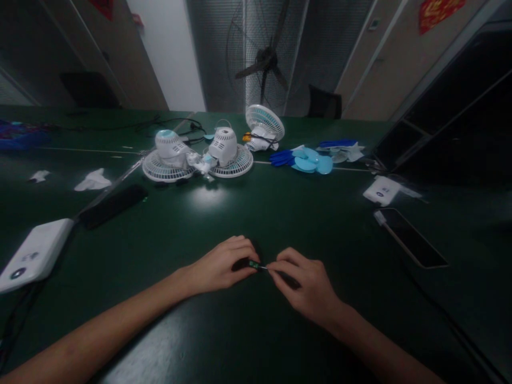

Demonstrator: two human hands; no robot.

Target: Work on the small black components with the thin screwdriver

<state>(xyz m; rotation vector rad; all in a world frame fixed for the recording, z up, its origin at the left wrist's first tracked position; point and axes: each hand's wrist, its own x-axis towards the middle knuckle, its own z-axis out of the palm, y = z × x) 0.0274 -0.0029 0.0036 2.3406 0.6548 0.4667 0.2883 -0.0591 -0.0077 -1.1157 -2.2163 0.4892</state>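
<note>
The landmark is the middle fan [230,154], a white one lying grille-down on the dark green table [192,330]. On the near side of the middle fan, slightly to its right, is a small slim tool [254,264] with a green and black body and a thin metal end. The left hand [226,264] pinches the body of the slim tool between thumb and curled fingers. The right hand [306,282] pinches the metal end between thumb and fingertips, its other fingers bent; the two hands are near each other but apart.

Just left of the middle fan is the left fan [170,157], also grille-down. Behind and to the right of the middle fan is the tilted fan [264,128], its cord bundled around the base. Farther right of the middle fan are light blue blades [312,160] beside dark blue blades [282,157]. Well to the right of the middle fan and nearer the person are a white box [382,191] and a dark-screened phone [414,238]. To its left, toward the person, lie a black slab [114,206] and a white case [38,253]
</note>
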